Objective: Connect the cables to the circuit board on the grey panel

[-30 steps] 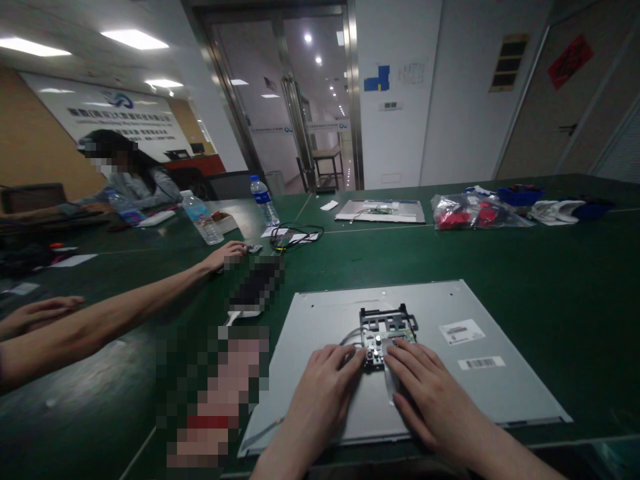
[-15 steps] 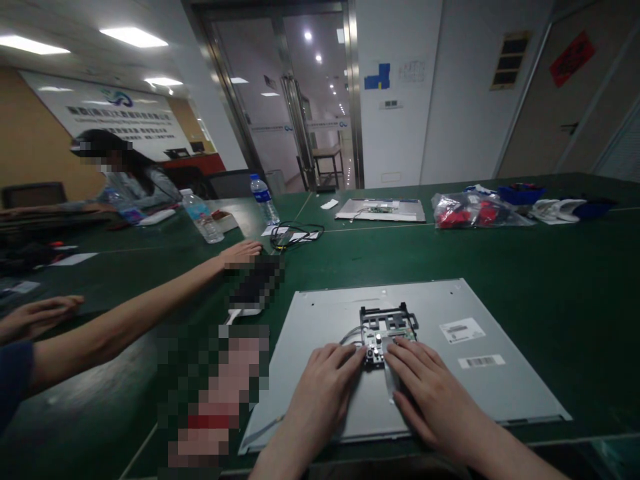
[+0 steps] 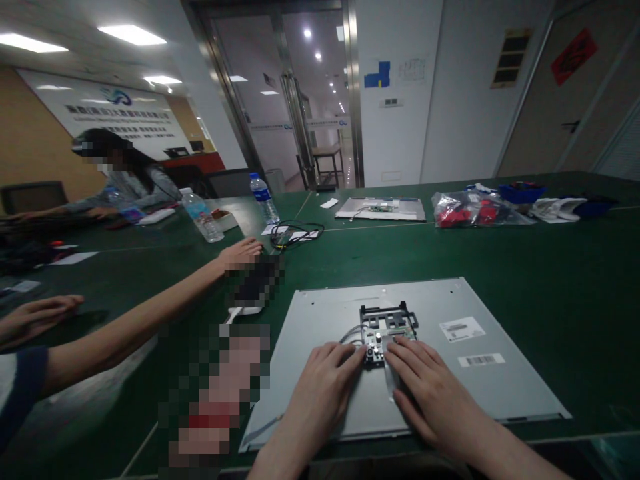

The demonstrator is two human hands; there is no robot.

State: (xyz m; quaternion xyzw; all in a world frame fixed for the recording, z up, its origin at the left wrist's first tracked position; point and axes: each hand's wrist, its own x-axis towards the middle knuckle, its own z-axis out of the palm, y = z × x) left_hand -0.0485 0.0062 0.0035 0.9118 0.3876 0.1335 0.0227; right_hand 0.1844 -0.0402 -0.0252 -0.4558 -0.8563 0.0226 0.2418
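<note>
A flat, pale grey display panel [image 3: 505, 393] lies back side up on the green table before me. On it sits a black plastic frame [image 3: 385, 309] carrying a small circuit board [image 3: 397, 331]. My left hand [image 3: 324, 387] is closed at the board's near left edge, its fingertips pressed against it. Thin grey wires [image 3: 353, 332] run out from the board on that side. My right hand [image 3: 433, 387] rests on the board's near right part, fingers bent over a flat silvery ribbon cable [image 3: 391, 383]. Its fingertips partly cover the cable's end at the board.
A co-worker's arm [image 3: 140, 320] reaches in from the left, its hand by a blurred-out dark object [image 3: 257, 283]. Farther back are water bottles [image 3: 263, 200], a coiled black cable [image 3: 305, 230], a second panel [image 3: 345, 212] and a plastic bag of red items [image 3: 465, 210]. Another person [image 3: 150, 180] sits far left.
My hands keep the same place on the board and cable. The co-worker's sleeve at the left has come slightly farther into view.
</note>
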